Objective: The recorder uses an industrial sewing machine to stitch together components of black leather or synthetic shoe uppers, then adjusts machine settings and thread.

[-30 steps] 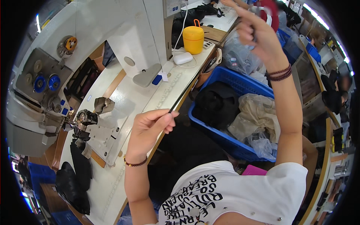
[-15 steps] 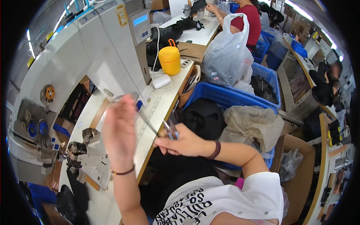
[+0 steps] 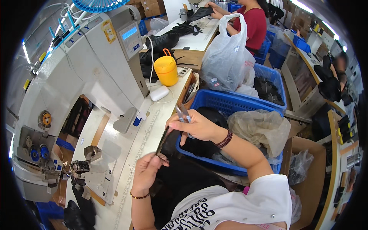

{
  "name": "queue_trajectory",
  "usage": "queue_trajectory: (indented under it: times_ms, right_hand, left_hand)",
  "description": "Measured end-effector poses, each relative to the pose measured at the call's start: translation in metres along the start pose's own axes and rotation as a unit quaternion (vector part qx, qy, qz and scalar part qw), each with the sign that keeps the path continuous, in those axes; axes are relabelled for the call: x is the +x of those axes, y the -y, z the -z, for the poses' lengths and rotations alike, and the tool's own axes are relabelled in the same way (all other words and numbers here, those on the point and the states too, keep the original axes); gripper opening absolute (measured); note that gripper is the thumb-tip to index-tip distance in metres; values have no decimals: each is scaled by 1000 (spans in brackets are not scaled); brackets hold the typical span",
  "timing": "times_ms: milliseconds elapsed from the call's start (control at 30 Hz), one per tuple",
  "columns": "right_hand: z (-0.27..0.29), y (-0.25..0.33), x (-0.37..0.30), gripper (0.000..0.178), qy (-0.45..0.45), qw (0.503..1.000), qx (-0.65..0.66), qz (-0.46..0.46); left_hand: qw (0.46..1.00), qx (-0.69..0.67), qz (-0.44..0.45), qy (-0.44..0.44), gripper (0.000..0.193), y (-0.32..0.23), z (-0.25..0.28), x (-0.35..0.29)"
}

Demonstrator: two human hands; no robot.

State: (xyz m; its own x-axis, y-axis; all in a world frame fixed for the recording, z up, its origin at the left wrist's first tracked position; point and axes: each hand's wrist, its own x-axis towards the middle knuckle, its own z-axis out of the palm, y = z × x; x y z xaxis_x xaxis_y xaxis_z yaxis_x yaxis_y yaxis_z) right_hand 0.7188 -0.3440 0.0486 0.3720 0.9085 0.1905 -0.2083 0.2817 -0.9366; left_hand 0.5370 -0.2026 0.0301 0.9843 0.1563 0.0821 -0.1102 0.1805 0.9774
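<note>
My left hand (image 3: 147, 172) pinches the lower end of a thin dark strip (image 3: 162, 140) just off the white table's edge (image 3: 149, 134). My right hand (image 3: 195, 125) grips the strip's upper end together with small metal snips (image 3: 183, 113), whose blades point up. Both hands hover over dark fabric (image 3: 180, 180) in my lap, right of the grey sewing machine (image 3: 76, 84).
A yellow lidded container (image 3: 166, 70) and a white pad (image 3: 159, 93) stand on the table behind. Blue bins (image 3: 230, 101) with dark pieces and plastic bags sit to my right, with a white bag (image 3: 226, 57) above. Another person in a red top (image 3: 253, 23) works at the far table.
My right hand came down from high up at the right to meet the left in front of me. My left hand lowered from its raised pose; the view tilted toward the far table.
</note>
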Motion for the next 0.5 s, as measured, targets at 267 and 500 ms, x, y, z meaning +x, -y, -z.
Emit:
queue_trajectory:
  times_ms: [267, 500]
  right_hand:
    - [-20, -63, -22, 26, -116, 989, 87, -42]
    - [-26, -36, -33, 78, -212, 932, -228, 183]
  left_hand:
    - [980, -166, -64, -88, 25, -2, -12, 29]
    - [982, -141, -56, -113, 23, 1, -21, 40]
